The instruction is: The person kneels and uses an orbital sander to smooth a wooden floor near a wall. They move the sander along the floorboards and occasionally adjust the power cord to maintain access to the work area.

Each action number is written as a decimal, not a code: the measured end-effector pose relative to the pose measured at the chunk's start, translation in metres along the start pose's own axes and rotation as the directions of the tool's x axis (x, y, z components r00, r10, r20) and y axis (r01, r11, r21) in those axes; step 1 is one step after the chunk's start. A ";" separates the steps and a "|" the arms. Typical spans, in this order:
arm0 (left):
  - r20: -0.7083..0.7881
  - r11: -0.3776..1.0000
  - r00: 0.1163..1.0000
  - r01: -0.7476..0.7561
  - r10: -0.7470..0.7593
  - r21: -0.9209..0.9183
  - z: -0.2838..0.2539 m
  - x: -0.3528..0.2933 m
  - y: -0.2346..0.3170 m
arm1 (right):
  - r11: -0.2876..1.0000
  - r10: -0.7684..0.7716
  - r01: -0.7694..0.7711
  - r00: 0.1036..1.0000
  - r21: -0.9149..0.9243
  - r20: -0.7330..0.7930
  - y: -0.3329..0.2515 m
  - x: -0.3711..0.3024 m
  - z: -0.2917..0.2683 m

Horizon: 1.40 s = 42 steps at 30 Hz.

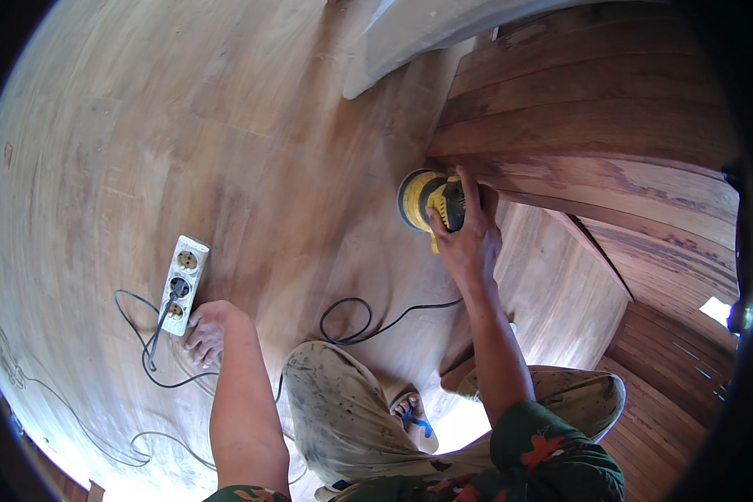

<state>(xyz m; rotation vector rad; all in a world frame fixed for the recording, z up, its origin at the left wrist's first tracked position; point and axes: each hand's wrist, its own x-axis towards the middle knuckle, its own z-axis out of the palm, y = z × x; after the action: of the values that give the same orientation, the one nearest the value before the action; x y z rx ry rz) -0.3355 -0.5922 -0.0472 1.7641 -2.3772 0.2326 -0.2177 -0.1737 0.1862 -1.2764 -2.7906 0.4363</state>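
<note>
— What's each hand doing?
— Right hand (468, 243), grip closed on the yellow round power sander (427, 201), pressed against the dark plank wall (577, 125). Left hand (207, 330) flat, fingers spread on the wooden floor (268, 151), beside the white power strip (182, 284).
— Risk?
— The black cord (368, 322) trailing below the grip could snag the knee and jerk the sander.

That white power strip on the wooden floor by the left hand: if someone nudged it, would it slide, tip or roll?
The power strip lies flat and is long and boxy, so it would probably slide on the smooth wooden floor, not roll or tip. The black cable plugged into it looks floppy and would likely trail behind.
</note>
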 end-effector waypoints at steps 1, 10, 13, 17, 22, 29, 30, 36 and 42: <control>0.038 0.997 0.999 -0.024 0.021 0.075 -0.002 -0.001 0.001 | 1.000 -0.006 0.006 1.000 -0.007 0.001 0.001 0.000 -0.001; 0.040 0.996 0.999 -0.030 0.027 0.083 -0.009 -0.003 0.004 | 0.998 0.042 -0.043 0.999 -0.043 -0.017 0.029 -0.006 -0.006; 0.040 0.995 0.998 -0.044 0.040 0.086 -0.010 0.000 0.004 | 0.997 0.066 -0.067 0.998 -0.037 -0.012 0.043 -0.010 -0.009; 0.036 0.998 0.999 -0.027 0.025 0.050 -0.014 -0.001 0.010 | 0.997 0.069 -0.071 0.996 -0.036 -0.054 0.066 -0.017 -0.011; 0.030 0.996 0.998 -0.056 0.054 0.074 -0.019 0.003 0.020 | 0.994 0.099 -0.102 0.992 -0.035 -0.071 0.089 -0.030 -0.012; 0.058 0.994 0.997 -0.062 0.057 0.095 -0.025 -0.006 0.024 | 0.997 0.074 -0.074 0.996 -0.001 -0.057 0.091 -0.041 -0.012; 0.056 0.993 0.996 -0.069 0.063 0.097 -0.027 -0.007 0.025 | 0.997 0.073 -0.073 0.997 0.000 -0.039 0.088 -0.041 -0.012; 0.069 0.989 0.988 -0.140 0.137 0.043 -0.037 -0.006 0.030 | 0.996 -0.066 0.070 0.995 0.051 -0.075 0.058 -0.031 0.002; 0.172 0.895 0.928 -0.366 0.331 0.254 -0.041 -0.001 0.035 | 0.983 -0.093 0.089 0.995 0.163 0.020 0.044 -0.056 -0.004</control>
<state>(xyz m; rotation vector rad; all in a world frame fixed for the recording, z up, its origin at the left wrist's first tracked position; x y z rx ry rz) -0.3674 -0.5722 -0.0085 1.4713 -2.8680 0.5501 -0.1478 -0.1877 0.1826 -1.1130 -2.7546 0.6641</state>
